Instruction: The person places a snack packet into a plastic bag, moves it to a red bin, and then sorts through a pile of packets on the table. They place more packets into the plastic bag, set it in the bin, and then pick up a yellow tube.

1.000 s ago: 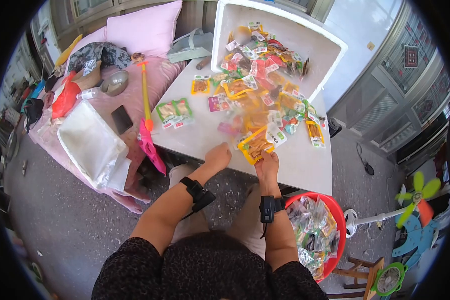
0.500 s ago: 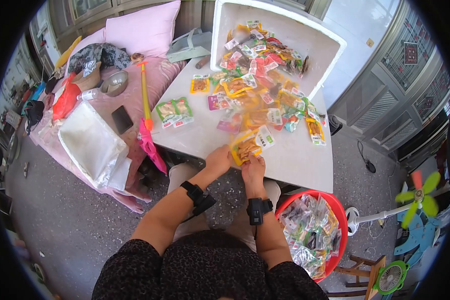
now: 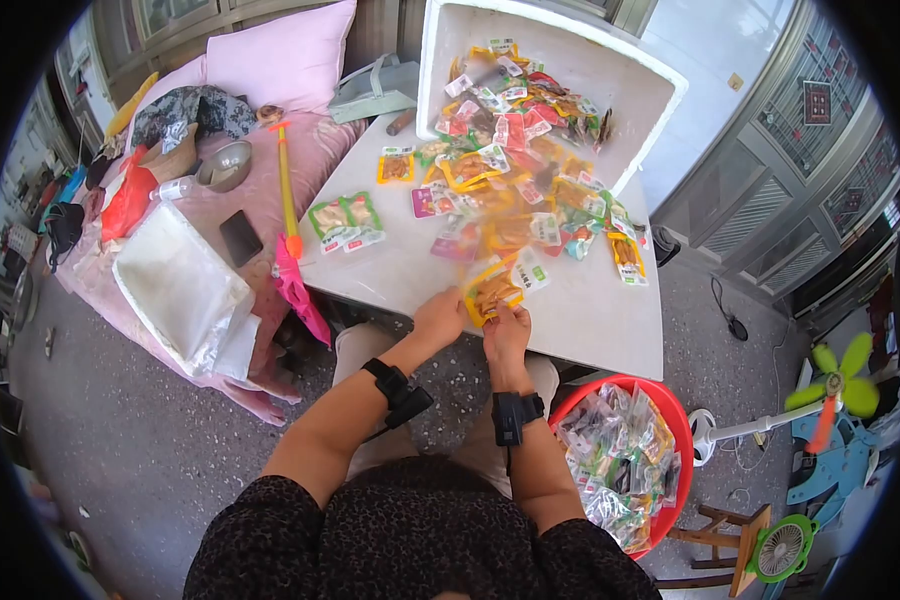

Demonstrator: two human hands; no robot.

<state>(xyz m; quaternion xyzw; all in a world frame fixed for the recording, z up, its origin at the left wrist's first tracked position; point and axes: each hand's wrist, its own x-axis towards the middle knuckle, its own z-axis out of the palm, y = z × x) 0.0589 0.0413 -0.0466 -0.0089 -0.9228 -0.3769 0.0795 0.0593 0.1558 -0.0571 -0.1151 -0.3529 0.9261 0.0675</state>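
Note:
A yellow-edged snack packet (image 3: pixel 495 288) with a see-through front and a white label end is held at the near edge of the white table. My left hand (image 3: pixel 440 318) is closed at its left edge, the fingertips partly hidden. With fingers and thumb, my right hand (image 3: pixel 508 332) pinches the packet's lower right corner. Just beyond it lies another yellow packet (image 3: pixel 515 232), and a loose pile of packets (image 3: pixel 480 168) spreads back into a tipped white foam box (image 3: pixel 635 110). A green packet pair (image 3: pixel 347 222) and a small yellow packet (image 3: pixel 396 166) lie to the left.
On the floor at my right stands a red tub (image 3: pixel 686 440) full of clear-wrapped packets. A pink-covered bed (image 3: pixel 315 150) on the left carries a foam lid (image 3: pixel 175 285), a metal bowl (image 3: pixel 228 165) and a dark phone (image 3: pixel 240 238). A standing fan (image 3: pixel 835 385) and wooden stool (image 3: pixel 745 550) are at right.
Both hands stay on the snack packet, which has turned slightly between them. The whole view has shifted a little, and the standing fan's blades have rotated.

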